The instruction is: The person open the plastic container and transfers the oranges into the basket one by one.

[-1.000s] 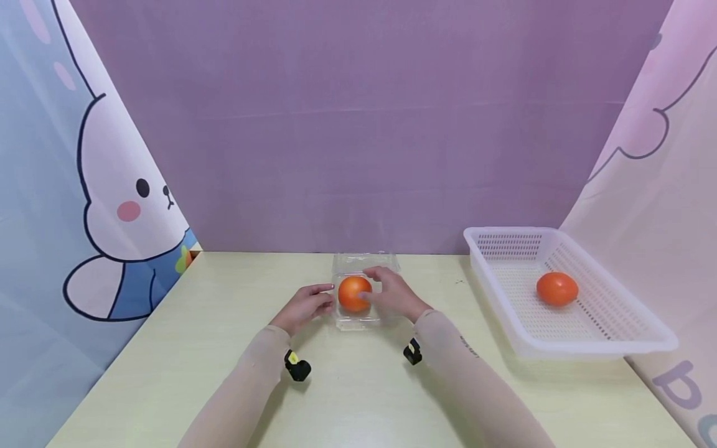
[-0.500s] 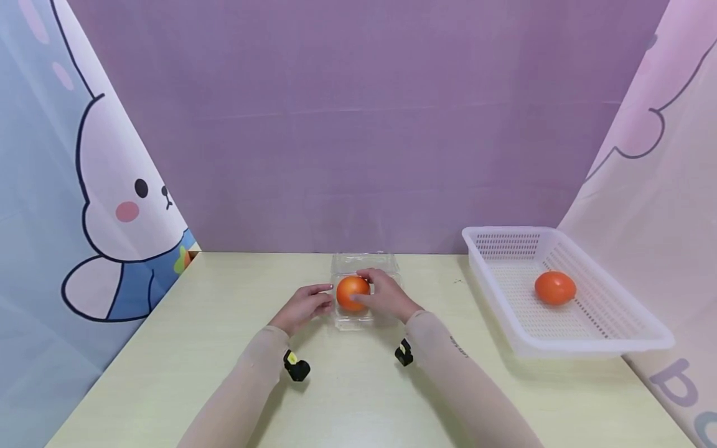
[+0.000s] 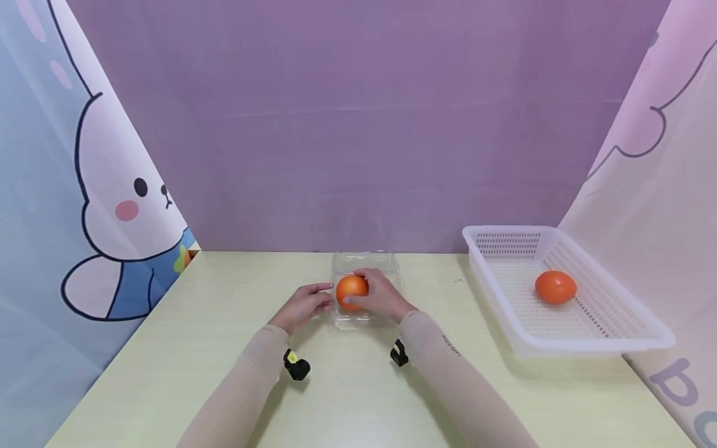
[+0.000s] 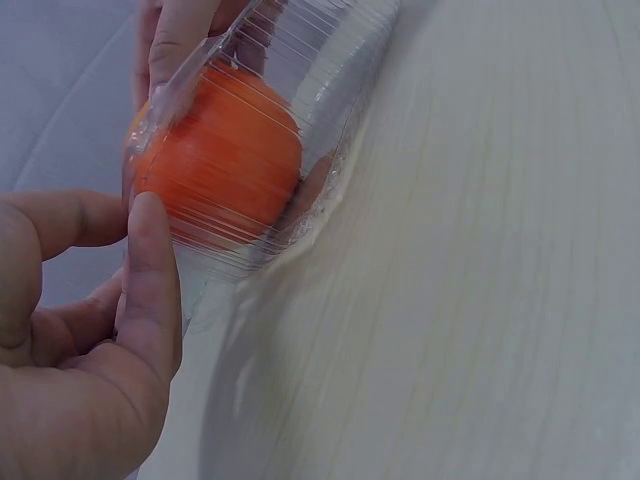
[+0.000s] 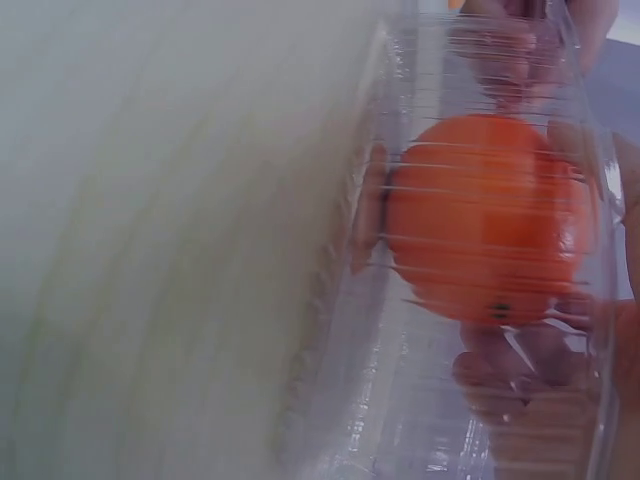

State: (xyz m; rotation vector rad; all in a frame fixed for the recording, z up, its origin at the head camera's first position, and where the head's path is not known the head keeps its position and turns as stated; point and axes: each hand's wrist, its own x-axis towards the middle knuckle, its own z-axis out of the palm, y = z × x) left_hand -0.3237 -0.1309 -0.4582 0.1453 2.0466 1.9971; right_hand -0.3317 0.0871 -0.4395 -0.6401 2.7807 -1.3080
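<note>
Rnd orange-red fruit gripped by R hand in clr box, L hand pinching box edge.

Cloth screens make this table a booth.

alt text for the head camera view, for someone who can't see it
A person's right hand holds a round orange fruit in an open clear plastic container, while the left hand pinches its left edge. To the right on the pale table, a white basket holds a red-orange fruit. A purple backdrop hangs behind.
</note>
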